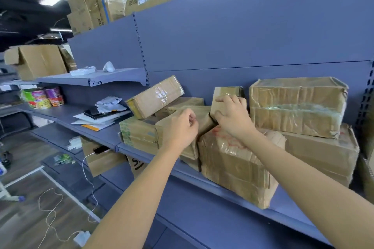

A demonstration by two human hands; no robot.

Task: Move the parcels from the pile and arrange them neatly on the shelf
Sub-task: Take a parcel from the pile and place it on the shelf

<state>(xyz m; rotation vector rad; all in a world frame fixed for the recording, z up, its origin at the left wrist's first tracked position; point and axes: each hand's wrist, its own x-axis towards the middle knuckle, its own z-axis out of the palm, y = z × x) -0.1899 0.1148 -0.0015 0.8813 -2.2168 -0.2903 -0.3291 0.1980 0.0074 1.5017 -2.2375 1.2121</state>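
Cardboard parcels crowd the right end of the blue shelf (222, 194), stacked two high against its back panel. The right hand (232, 115) has its fingers curled over the front of a small upright box (224, 95), which stands toward the back edge, just beside a large crumpled carton (297, 105). The left hand (182, 127) lies against a mid-sized box (203, 117) with its fingers curled in. Whether it pinches anything I cannot tell.

The weak spots, as I judge them, are two. A taped box (155, 97) leans tilted on its neighbours toward the left. If the boxes beneath it are nudged while the small one is seated, it could slide off. A film-wrapped parcel (238, 159) hangs over the shelf's front edge, and a push from either forearm might tip it to the floor.

The small box's base is hidden behind the right hand, so what it rests on is unclear. The pile the parcels come from is nowhere in view. The shelf's right end is cut off by the frame.
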